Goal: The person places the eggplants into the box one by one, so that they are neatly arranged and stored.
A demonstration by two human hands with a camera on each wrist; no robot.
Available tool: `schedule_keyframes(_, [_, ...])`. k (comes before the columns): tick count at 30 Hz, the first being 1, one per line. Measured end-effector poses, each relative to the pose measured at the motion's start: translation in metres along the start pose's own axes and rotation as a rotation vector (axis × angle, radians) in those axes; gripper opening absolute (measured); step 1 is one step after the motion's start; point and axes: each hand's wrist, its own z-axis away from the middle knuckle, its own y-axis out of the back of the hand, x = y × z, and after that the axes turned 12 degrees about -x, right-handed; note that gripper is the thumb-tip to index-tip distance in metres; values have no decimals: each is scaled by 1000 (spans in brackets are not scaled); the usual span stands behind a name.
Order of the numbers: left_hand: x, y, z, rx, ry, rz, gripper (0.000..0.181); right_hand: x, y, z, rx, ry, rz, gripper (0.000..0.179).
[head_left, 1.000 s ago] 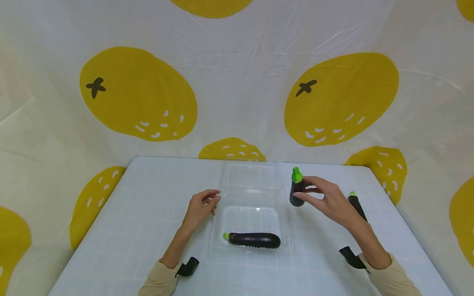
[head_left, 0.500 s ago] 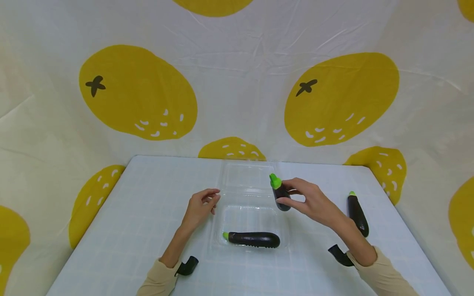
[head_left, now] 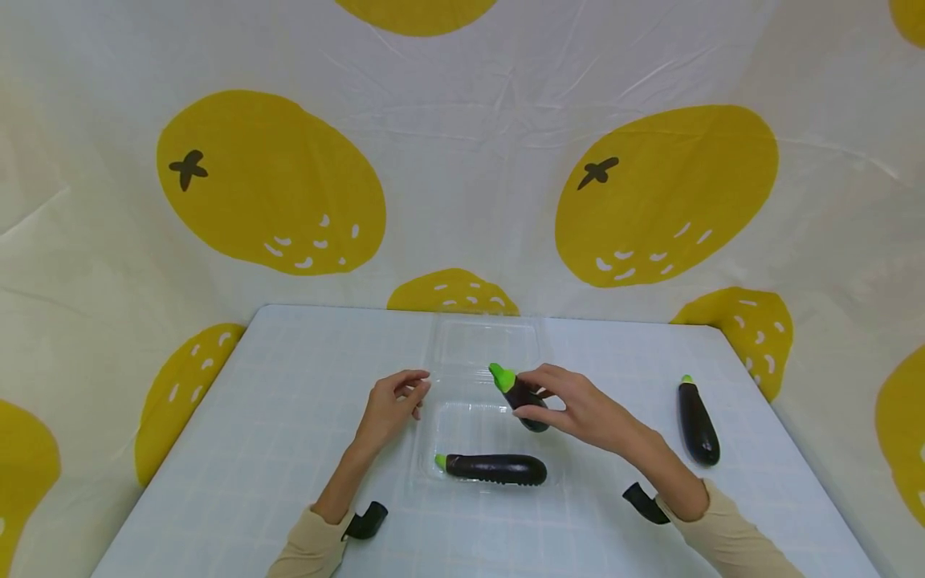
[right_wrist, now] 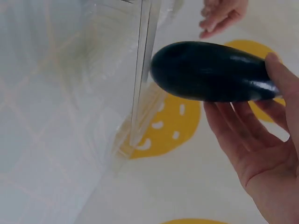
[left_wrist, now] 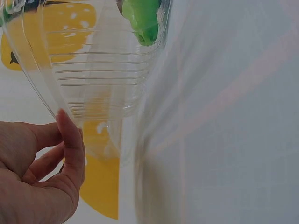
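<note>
My right hand (head_left: 578, 401) pinches an eggplant (head_left: 520, 397) with a bright green stem between thumb and fingers. It is tilted above the clear plastic clamshell container (head_left: 426, 449), stem up and to the left. In the right wrist view the dark, glossy eggplant (right_wrist: 210, 70) shows its rounded end near the container's edge. A second eggplant (head_left: 495, 469) lies crosswise in the container's front part, stem to the left. My left hand (head_left: 390, 409) stays at the container's left side with loosely curled fingers. In the left wrist view a fingertip (left_wrist: 65, 119) appears to touch the clear rim.
Another eggplant (head_left: 698, 421) lies on the table to the right of the container. The container's lid (head_left: 487, 341) is folded back toward the far table edge. Behind the white-clothed table (head_left: 289, 353) hangs a curtain (head_left: 462, 177) printed with yellow fruit.
My right hand has carried the eggplant leftward and slightly down from beside the container to over it, and its stem has tipped left. The left hand has stayed in place.
</note>
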Motion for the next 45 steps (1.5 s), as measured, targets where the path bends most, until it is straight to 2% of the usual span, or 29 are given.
schedule_keyframes(11, [1,0,1,7,4,-7,28,0,-23,-6,-82,8,87,42])
schedule_keyframes(20, [-1,-1,1,7,22,-11,29,5,-43,-10,-87,69,201,39])
schedule_keyframes(31, [2,-1,2,10,34,-10,29,7,-57,-16,-90,27,148,36])
schedule_keyframes(38, [1,-2,0,22,35,-13,28,7,-65,-18,-99,-38,129,36])
schedule_keyframes(45, [1,-1,0,19,31,-17,28,11,-71,-18,-121,-31,125,34])
